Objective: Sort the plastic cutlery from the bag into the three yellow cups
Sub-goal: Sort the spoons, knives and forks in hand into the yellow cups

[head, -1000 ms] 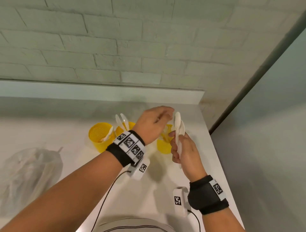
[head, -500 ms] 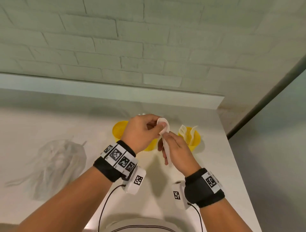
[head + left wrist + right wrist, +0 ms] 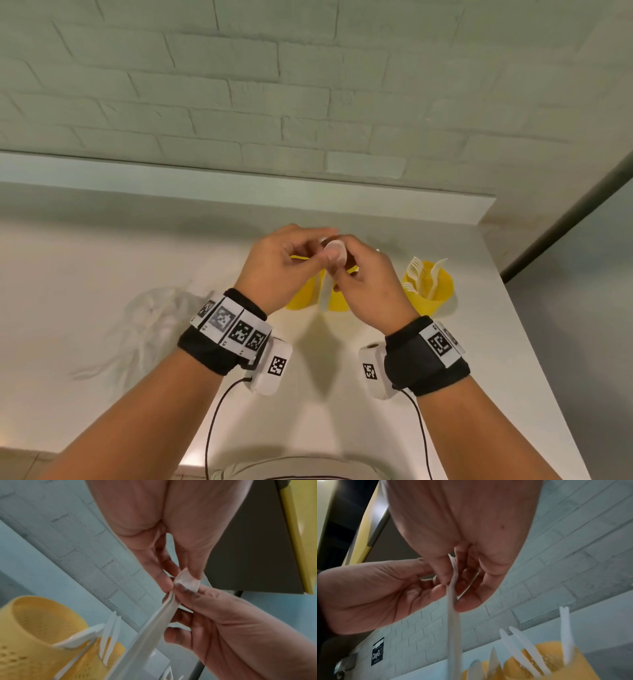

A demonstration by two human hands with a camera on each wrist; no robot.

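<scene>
Head view, white plastic spoons (image 3: 334, 255) stacked, left hand (image 3: 281, 265) and right hand (image 3: 368, 284) fingers pinching them

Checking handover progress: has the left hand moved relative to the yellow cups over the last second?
Cannot tell reliably: the camera shifted. The left hand covers the middle cups as before, left of the fork cup.

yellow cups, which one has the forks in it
The yellow cup on the far right, standing clear of both hands, has white forks sticking up from it. The other cups sit largely hidden behind the hands.
</scene>
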